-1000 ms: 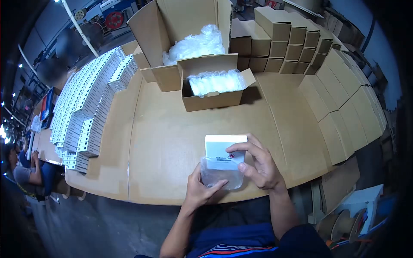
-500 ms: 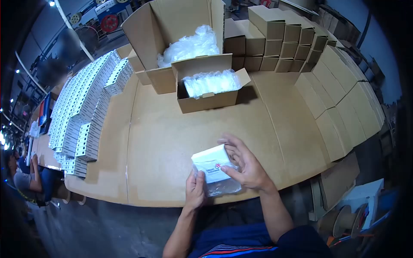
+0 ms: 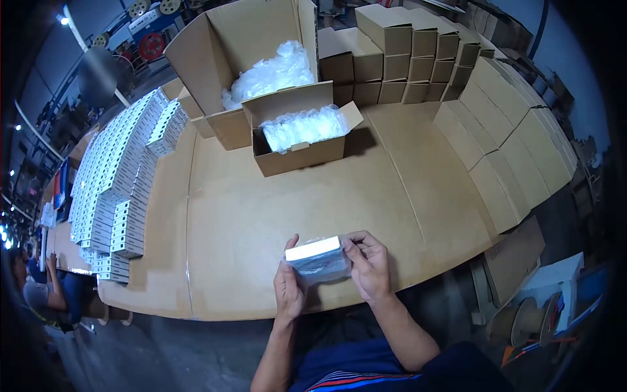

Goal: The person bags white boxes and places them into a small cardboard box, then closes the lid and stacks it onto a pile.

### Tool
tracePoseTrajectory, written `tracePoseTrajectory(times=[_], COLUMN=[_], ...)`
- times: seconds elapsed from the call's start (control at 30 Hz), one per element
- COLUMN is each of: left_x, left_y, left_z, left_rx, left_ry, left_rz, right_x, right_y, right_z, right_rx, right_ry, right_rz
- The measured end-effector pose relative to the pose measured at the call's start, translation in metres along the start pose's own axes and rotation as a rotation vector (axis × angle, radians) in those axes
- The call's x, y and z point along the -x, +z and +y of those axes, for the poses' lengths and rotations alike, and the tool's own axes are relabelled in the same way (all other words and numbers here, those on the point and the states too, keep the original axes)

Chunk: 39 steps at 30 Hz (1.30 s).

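Note:
A small white box [image 3: 316,255] in a clear plastic bubble bag is held between both my hands above the front part of the table. My left hand [image 3: 289,287] grips its left side, thumb in front and fingers behind. On the right side, my right hand [image 3: 371,266] pinches the wrapped box near its upper corner. The box is tilted so that its narrow white face points up. Beyond my hands stands an open brown carton [image 3: 302,160] with a row of bubble-wrapped packs [image 3: 305,129] inside.
Behind that carton, a larger open box [image 3: 235,130] holds loose bubble bags [image 3: 271,75]. Stacked white boxes [image 3: 121,176] line the table's left side. Brown cartons [image 3: 395,65] are stacked at the back, with more cartons [image 3: 516,144] on the right. A person [image 3: 49,287] sits far left.
My right hand has come in from above the box to grip its right side. The box has tipped, so its printed front no longer shows clearly. The view has shifted slightly.

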<state>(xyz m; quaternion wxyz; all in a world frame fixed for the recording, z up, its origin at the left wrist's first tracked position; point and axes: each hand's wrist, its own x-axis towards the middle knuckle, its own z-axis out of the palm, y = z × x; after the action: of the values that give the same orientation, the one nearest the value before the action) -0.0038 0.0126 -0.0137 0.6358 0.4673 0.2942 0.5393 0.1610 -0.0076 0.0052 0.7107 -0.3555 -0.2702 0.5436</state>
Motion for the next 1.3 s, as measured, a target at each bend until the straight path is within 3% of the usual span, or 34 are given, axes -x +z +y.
tracePoseTrajectory(times=[0.13,0.17,0.3,0.4,0.43,0.53,0.67,0.83,1.03,1.13,1.27,1.3], left_x=[-0.002,-0.003,-0.003,-0.004,-0.003,-0.002,0.001,-0.001,-0.009,-0.012,-0.013,-0.014], left_y=[0.005,0.004,0.005,0.011,0.023,0.017,0.013,0.022,0.023,0.019,0.027,0.027], left_z=[0.007,0.011,0.009,0.009,0.017,0.023,0.009,0.008,0.020,0.021,0.024,0.023], left_rx=[-0.020,-0.150,-0.127,-0.131,0.014,-0.346,0.000,0.004,0.126,0.085,0.060,0.049], left_ry=[0.078,0.110,0.105,0.070,0.057,0.025,-0.164,-0.248,-0.231,-0.223,-0.188,-0.176], left_rz=[0.007,-0.015,-0.082,-0.112,-0.092,-0.154,-0.091,0.143,0.186,0.181,0.208,0.206], right_x=[-0.001,0.000,0.004,0.004,0.004,0.002,0.001,-0.001,-0.008,-0.011,-0.011,-0.013], right_y=[0.007,0.011,0.015,0.018,0.014,0.021,0.024,0.018,-0.017,-0.024,-0.006,-0.006], right_z=[-0.005,-0.008,-0.010,-0.003,-0.004,-0.016,-0.017,-0.020,-0.040,-0.058,-0.070,-0.066], right_rx=[0.085,0.099,0.403,0.328,0.304,0.356,0.338,0.326,0.146,0.498,0.869,0.882], right_ry=[-0.146,-0.187,-0.393,-0.332,-0.292,-0.306,-0.298,-0.226,-0.265,-0.251,-0.190,-0.256], right_rz=[-0.031,-0.048,-0.072,0.120,0.148,0.119,0.224,0.075,-0.299,-0.518,-0.409,-0.391])
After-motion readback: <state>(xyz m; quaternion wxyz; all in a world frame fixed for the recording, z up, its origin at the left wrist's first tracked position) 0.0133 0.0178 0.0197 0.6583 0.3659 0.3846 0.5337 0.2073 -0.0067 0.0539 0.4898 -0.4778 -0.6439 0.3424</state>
